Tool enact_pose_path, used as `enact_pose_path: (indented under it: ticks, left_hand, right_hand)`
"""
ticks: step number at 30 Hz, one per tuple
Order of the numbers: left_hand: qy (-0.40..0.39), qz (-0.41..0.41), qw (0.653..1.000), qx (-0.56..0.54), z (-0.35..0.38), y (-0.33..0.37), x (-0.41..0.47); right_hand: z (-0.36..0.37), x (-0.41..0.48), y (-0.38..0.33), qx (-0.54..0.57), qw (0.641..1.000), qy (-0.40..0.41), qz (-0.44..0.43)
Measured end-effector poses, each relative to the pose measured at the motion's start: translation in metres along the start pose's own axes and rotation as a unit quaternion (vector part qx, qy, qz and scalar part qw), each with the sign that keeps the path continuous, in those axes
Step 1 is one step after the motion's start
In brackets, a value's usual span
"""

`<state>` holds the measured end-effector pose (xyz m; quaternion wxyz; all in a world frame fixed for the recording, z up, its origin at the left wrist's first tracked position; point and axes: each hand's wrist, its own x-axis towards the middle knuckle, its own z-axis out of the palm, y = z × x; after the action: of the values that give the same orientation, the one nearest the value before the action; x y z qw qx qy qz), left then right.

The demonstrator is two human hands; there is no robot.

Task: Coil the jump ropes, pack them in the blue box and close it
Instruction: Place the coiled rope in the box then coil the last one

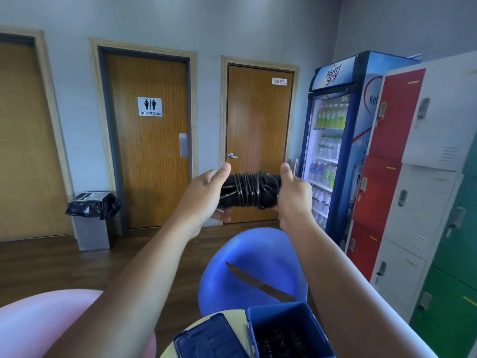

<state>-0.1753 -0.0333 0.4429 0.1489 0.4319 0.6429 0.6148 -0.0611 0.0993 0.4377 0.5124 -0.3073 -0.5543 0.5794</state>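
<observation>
Wooden doors [149, 140] facing the head view beyond the hands, drinks fridge [333, 151] and lockers [413, 177] right of the right hand [294, 196]. Held up between both hands: coiled black jump rope [249, 192], left end gripped by the left hand [204, 195], right end by the right, thumbs raised. Below the hands and nearer: open blue box [289, 332] on a pale desk [227, 315], lid [209, 339] flat just left of it.
</observation>
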Motion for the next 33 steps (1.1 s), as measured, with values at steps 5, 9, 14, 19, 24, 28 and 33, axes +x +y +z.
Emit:
enact_pose_path:
  ticks: [5, 9, 14, 19, 24, 28, 33]
  left_hand:
    - [0.102, 0.048, 0.993, 0.015, 0.008, -0.002, 0.01]
    - [0.111, 0.02, 0.993, -0.028, 0.009, -0.011, 0.014]
    - [0.088, -0.032, 0.993, -0.074, 0.006, -0.024, 0.016]
    - [0.081, -0.072, 0.988, -0.114, -0.001, -0.034, 0.016]
    - [0.047, -0.128, 0.982, -0.132, -0.012, -0.04, 0.015]
    - [-0.012, -0.177, 0.951, -0.254, -0.021, -0.049, 0.009]
    - [0.017, -0.164, 0.899, -0.405, -0.005, -0.073, -0.006]
  right_hand:
    - [0.005, -0.009, 0.004, 0.024, 0.999, 0.032, -0.002]
    - [0.007, -0.012, 0.009, 0.02, 0.999, 0.042, -0.024]
    - [0.008, -0.02, 0.016, -0.006, 0.997, 0.053, -0.055]
    - [0.016, -0.03, 0.021, -0.01, 0.996, 0.062, -0.068]
    - [0.026, -0.035, 0.032, -0.004, 0.995, 0.077, -0.062]
    - [0.03, -0.038, 0.042, -0.02, 0.991, 0.131, -0.019]
    - [0.041, -0.046, 0.065, 0.027, 0.988, 0.135, 0.065]
